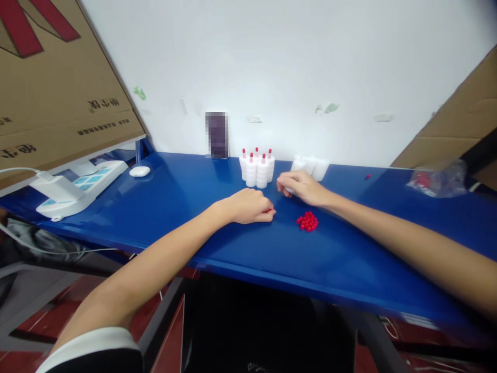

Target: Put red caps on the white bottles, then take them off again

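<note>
White wall (272, 62): it stands behind everything, with scraps stuck on it.
Blue table (174, 191): its long top carries all our work.
Cartons: the left carton (58, 67) stands at one end, the right carton (450, 109) at the other.
Power strip (99, 181): it lies at the left, well apart from us.
Clear bag (446, 178): it rests at the right, with something red inside.
Bottle work: we judge that the step in hand is handling one small red piece (268, 210) near the bottles; the next move calls for a light pinch and careful aim.
Left hand (252, 206): we keep it nearly closed, gripping that piece between the fingertips.
Right hand (303, 186): its fingers are curled, something pale (290, 190) shows beneath; whether we grasp it, we cannot tell.
Tipped bottles (251, 173): they stand upright together beyond our hands, with five red tips visible.
Plain bottles (320, 169): they are behind the right hand, partly hidden, no red tip seen.
Red pile (308, 221): many small pieces lie just in front of the right hand.
Stray red bit (368, 176): it lies alone, toward the bag.
</note>
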Tool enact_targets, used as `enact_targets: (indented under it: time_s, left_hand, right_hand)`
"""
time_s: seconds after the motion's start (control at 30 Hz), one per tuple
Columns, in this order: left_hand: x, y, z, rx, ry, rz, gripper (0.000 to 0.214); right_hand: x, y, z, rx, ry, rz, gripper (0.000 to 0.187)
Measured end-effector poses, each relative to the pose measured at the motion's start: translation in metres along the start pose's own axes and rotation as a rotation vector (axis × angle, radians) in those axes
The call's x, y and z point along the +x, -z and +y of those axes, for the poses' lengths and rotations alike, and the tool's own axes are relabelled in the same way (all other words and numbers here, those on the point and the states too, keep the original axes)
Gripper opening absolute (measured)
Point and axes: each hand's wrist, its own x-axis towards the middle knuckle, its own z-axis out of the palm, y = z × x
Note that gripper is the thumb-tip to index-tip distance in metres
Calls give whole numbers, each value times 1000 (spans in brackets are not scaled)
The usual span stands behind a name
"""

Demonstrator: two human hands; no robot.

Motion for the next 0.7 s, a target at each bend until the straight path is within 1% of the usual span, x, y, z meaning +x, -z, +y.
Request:
enact_targets:
  time_s: [0.1, 0.17, 0.23, 0.37, 0.43, 0.5, 0.63, 0.7]
  left_hand:
    - [1, -2, -4, -61, -7, 12, 38]
    - [2, -3, -7, -108, -5, 53, 38]
    - [2, -2, -10, -139, 19, 144, 39]
    - [3, 0, -13, -150, 73, 365, 41]
    - [3, 0, -13, -151, 79, 417, 40]
    - [3, -1, -11, -163, 66, 423, 39]
    - [4, -4, -8, -188, 45, 380, 35]
    - [5, -4, -7, -174, 48, 368, 33]
  right_hand:
    - [2, 2, -3, -3, -15, -55, 47]
    - [2, 2, -4, 19, -23, -77, 54]
    - [2, 0, -4, 49, -21, -80, 58]
    - [0, -6, -3, 114, 28, -50, 60]
    - [0, -8, -4, 137, 23, -61, 63]
    - [-1, -8, -6, 146, 14, -102, 63]
    - [-3, -7, -13, 141, 64, -223, 43]
    - [-4, -7, -14, 126, 95, -249, 37]
